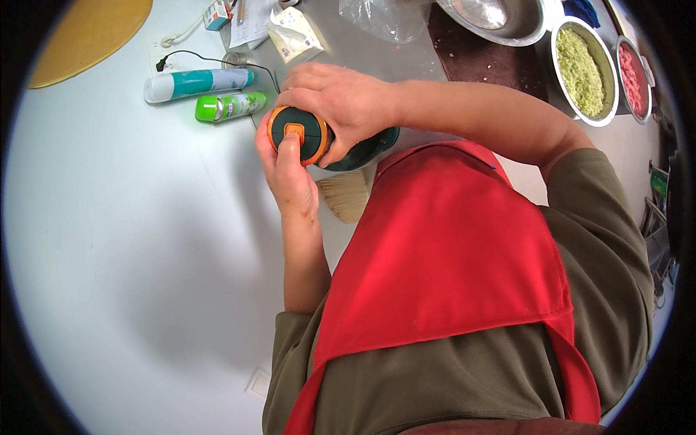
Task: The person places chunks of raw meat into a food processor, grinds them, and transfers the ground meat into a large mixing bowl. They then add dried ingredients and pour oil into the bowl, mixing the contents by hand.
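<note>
A dark green and orange appliance top (314, 120), apparently of an electric food chopper, is between my two hands. My left hand (288, 168) wraps its left side, with the thumb on the square orange button (294, 129). From the far and right side my right hand (340, 103) grips it, fingers curled over the rim. Most of the appliance's body is hidden below the top and my hands. A dark green tub (370, 151) sits partly behind my right hand, close to the red apron (451, 244).
Two spray cans, a teal one (198, 84) and a green one (231, 106), are left of my hands. A black cord (217, 53) runs from a wall socket. Beyond are a tissue pack (293, 38), a steel basin (492, 22), chopped greens (580, 73) and pink mince (631, 79) in bowls.
</note>
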Action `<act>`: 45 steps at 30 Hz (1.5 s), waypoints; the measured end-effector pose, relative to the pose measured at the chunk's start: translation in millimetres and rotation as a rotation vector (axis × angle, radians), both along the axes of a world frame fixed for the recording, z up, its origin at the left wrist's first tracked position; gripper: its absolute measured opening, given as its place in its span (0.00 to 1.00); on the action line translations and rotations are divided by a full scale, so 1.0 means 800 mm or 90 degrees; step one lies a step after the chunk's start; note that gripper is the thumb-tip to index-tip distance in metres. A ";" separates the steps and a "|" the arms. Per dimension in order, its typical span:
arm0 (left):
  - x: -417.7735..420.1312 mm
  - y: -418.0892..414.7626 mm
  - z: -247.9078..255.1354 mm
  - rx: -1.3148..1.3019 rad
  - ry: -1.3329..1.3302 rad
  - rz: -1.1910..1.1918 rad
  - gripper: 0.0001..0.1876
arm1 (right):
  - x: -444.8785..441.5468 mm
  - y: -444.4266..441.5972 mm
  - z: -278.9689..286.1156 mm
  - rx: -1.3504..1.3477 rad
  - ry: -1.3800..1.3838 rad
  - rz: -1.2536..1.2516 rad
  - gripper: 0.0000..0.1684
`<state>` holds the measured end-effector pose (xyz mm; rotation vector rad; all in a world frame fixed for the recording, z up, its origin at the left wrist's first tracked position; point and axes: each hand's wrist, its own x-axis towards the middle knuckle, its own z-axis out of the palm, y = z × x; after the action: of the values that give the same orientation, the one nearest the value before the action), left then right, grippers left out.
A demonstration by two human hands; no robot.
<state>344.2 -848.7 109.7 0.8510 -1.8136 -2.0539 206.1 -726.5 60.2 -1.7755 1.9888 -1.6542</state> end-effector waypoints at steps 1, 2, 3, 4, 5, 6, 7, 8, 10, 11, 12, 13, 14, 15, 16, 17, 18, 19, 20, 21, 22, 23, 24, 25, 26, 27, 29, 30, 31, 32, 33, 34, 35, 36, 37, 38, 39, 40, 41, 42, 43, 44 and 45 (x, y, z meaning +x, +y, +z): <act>0.000 -0.001 -0.001 -0.001 0.003 -0.002 0.27 | -0.002 0.001 0.000 -0.004 -0.002 0.007 0.49; 0.001 -0.003 -0.002 -0.002 0.007 -0.006 0.27 | -0.004 0.000 0.001 -0.009 -0.004 0.012 0.49; 0.001 -0.007 -0.011 -0.022 0.020 -0.004 0.27 | -0.003 0.001 0.000 -0.023 -0.017 0.015 0.49; -0.003 -0.004 -0.012 -0.013 0.018 -0.001 0.27 | -0.002 -0.001 -0.003 -0.029 -0.018 0.011 0.49; -0.004 0.000 -0.009 -0.002 0.016 -0.001 0.27 | -0.004 0.000 -0.005 -0.034 -0.018 0.005 0.48; -0.002 0.002 -0.009 -0.009 0.018 -0.002 0.28 | -0.005 0.003 -0.004 -0.043 -0.020 0.006 0.48; -0.004 -0.001 -0.010 -0.012 0.017 -0.014 0.28 | -0.005 0.004 -0.003 -0.051 -0.024 -0.004 0.48; -0.005 -0.004 -0.010 -0.019 0.027 -0.031 0.28 | -0.008 0.004 -0.003 -0.062 -0.017 0.002 0.48; -0.011 0.005 -0.006 -0.030 0.035 -0.054 0.29 | -0.011 0.007 -0.009 -0.088 -0.010 -0.003 0.48; -0.008 0.011 -0.002 -0.035 0.032 -0.050 0.30 | -0.007 0.006 -0.011 -0.105 -0.009 -0.004 0.48; -0.004 0.014 -0.003 -0.038 0.028 -0.047 0.31 | -0.004 0.006 -0.012 -0.108 -0.014 -0.010 0.47; -0.003 0.013 -0.004 -0.045 0.023 -0.044 0.33 | -0.002 0.006 -0.014 -0.115 -0.020 -0.016 0.47; -0.002 0.014 -0.002 -0.051 0.011 -0.046 0.34 | -0.002 0.006 -0.015 -0.146 -0.007 -0.007 0.46; 0.001 0.015 0.000 -0.061 0.001 -0.046 0.34 | 0.001 0.008 -0.018 -0.139 -0.008 -0.009 0.47; -0.002 0.016 0.003 -0.070 -0.007 -0.049 0.34 | 0.001 0.008 -0.017 -0.131 -0.007 -0.014 0.47; -0.005 0.019 0.007 -0.069 -0.006 -0.063 0.35 | 0.000 0.008 -0.017 -0.124 -0.007 -0.016 0.47; -0.004 0.023 0.010 -0.071 -0.006 -0.069 0.35 | 0.002 0.010 -0.015 -0.115 -0.006 -0.026 0.48; -0.003 0.024 0.012 -0.072 -0.006 -0.073 0.35 | 0.002 0.012 -0.014 -0.114 -0.006 -0.027 0.48; -0.003 0.023 0.011 -0.062 -0.003 -0.083 0.36 | 0.002 0.013 -0.014 -0.113 -0.006 -0.027 0.47; -0.004 0.023 0.011 -0.057 -0.006 -0.085 0.36 | 0.002 0.013 -0.014 -0.111 -0.006 -0.025 0.47; -0.003 0.023 0.012 -0.052 -0.009 -0.085 0.36 | 0.002 0.011 -0.014 -0.105 -0.006 -0.023 0.47; -0.003 0.022 0.012 -0.047 -0.012 -0.083 0.36 | 0.002 0.009 -0.014 -0.108 -0.003 -0.028 0.47; -0.003 0.023 0.011 -0.056 -0.010 -0.086 0.36 | 0.003 0.009 -0.016 -0.108 0.002 -0.034 0.48; -0.004 0.023 0.010 -0.066 -0.009 -0.088 0.36 | 0.003 0.009 -0.017 -0.107 0.006 -0.040 0.48; -0.003 0.022 0.009 -0.075 -0.008 -0.090 0.36 | 0.003 0.006 -0.018 -0.119 0.008 -0.041 0.49; -0.003 0.021 0.008 -0.078 -0.005 -0.088 0.36 | 0.003 0.005 -0.019 -0.129 0.010 -0.044 0.51; 0.000 0.019 0.006 -0.083 0.000 -0.084 0.36 | 0.003 0.003 -0.020 -0.137 0.011 -0.044 0.52; 0.000 0.019 0.007 -0.086 0.002 -0.084 0.36 | 0.001 0.003 -0.019 -0.135 0.015 -0.038 0.52; 0.001 0.021 0.009 -0.090 0.004 -0.084 0.36 | 0.001 0.003 -0.017 -0.132 0.018 -0.033 0.52; 0.002 0.021 0.009 -0.093 0.006 -0.085 0.35 | 0.003 0.002 -0.015 -0.125 0.014 -0.024 0.52; 0.000 0.020 0.004 -0.084 0.018 -0.098 0.35 | 0.002 0.007 -0.015 -0.124 0.020 -0.035 0.52; 0.003 0.014 0.000 -0.083 0.028 -0.103 0.35 | 0.004 0.006 -0.013 -0.130 0.024 -0.037 0.52; 0.004 0.010 -0.004 -0.080 0.037 -0.109 0.35 | 0.004 0.005 -0.013 -0.136 0.028 -0.040 0.52; 0.004 0.007 -0.004 -0.072 0.025 -0.108 0.35 | 0.002 0.003 -0.015 -0.171 0.039 -0.056 0.51; 0.004 0.006 -0.004 -0.074 0.030 -0.111 0.35 | 0.003 0.000 -0.017 -0.167 0.037 -0.059 0.50; 0.004 0.006 -0.004 -0.076 0.035 -0.114 0.35 | 0.005 -0.001 -0.019 -0.162 0.034 -0.063 0.50; 0.005 0.007 -0.005 -0.077 0.041 -0.115 0.35 | 0.004 0.001 -0.016 -0.157 0.032 -0.064 0.50; 0.004 0.009 -0.005 -0.078 0.048 -0.116 0.35 | 0.005 0.005 -0.014 -0.111 0.021 -0.028 0.48; 0.002 0.012 -0.005 -0.077 0.061 -0.115 0.34 | 0.003 0.007 -0.012 -0.113 0.025 -0.028 0.49; 0.005 0.014 -0.003 -0.078 0.070 -0.112 0.34 | 0.005 0.006 -0.011 -0.117 0.026 -0.027 0.49; 0.005 0.015 0.000 -0.078 0.080 -0.109 0.33 | 0.006 0.003 -0.011 -0.121 0.026 -0.026 0.50; 0.002 0.017 0.002 -0.073 0.073 -0.106 0.33 | 0.005 0.002 -0.012 -0.158 0.052 -0.046 0.50; 0.005 0.017 0.004 -0.071 0.060 -0.096 0.33 | 0.006 0.002 -0.010 -0.152 0.046 -0.046 0.51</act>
<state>348.4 -835.0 113.2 0.5937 -1.9725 -2.0206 211.1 -724.8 52.5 -1.8815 1.9797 -1.9503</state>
